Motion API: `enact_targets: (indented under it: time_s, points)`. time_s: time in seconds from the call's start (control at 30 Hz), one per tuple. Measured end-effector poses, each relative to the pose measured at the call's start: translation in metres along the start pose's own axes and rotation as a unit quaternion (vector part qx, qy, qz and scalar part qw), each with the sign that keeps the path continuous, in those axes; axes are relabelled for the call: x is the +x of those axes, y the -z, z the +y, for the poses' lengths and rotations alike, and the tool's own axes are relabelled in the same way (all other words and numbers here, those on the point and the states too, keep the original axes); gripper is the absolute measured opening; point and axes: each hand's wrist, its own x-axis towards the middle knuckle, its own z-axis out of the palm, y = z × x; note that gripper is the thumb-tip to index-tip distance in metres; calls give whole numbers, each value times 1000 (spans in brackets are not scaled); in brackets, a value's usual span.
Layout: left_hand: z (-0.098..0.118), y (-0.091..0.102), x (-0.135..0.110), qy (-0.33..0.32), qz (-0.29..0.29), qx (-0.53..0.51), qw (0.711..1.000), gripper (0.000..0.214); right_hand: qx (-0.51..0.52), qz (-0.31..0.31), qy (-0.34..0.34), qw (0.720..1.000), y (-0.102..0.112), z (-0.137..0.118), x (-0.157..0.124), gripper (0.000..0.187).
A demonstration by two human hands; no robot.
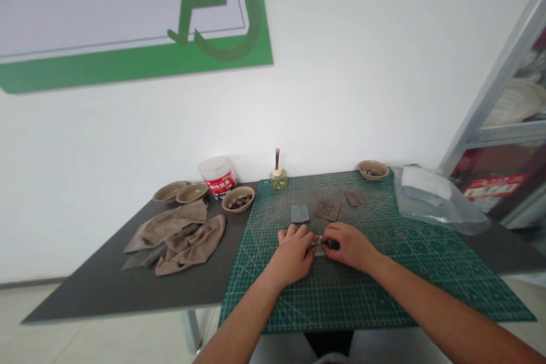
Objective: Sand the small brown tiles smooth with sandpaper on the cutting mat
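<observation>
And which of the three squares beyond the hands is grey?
The leftmost square, beyond the left hand; the middle square and the right square are brown.

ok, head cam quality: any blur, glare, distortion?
Head view: lighting soft and even; wide-angle stretch toward the edges; pale sheen on the plastic bag; cabinet at the right edge blurred; dark object in the right hand too soft to identify.

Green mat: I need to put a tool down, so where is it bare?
Bare mat lies between the right forearm and the bag, between the forearms, and left of the left hand, towards the cloths. Crowded: the middle, where it and the right hand work below the squares. Further back: diffuser, bowl.
</observation>
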Motion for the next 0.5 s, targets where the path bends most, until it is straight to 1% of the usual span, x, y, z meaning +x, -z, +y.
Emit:
enact_targets:
  time_s: [0.17, 0.3, 0.43, 0.5]
  points:
    - [1, 1, 1, 5, -8, -5, 1000, 20, -1, -15, 13, 1000, 0, -1, 0, 9]
    - [1, 1, 1, 9, -3, -6, 1000, 20, -15, -7, 7, 1000, 4, 1, 1, 7]
    - [2, 1, 1, 11, -1, -3, 1000, 17, 2, -26, 23, 999, 4, 4, 0, 7]
    - [2, 2, 0, 13, -6, -2, 1000, 17, 0, -19, 14, 1000, 4, 5, 0, 7]
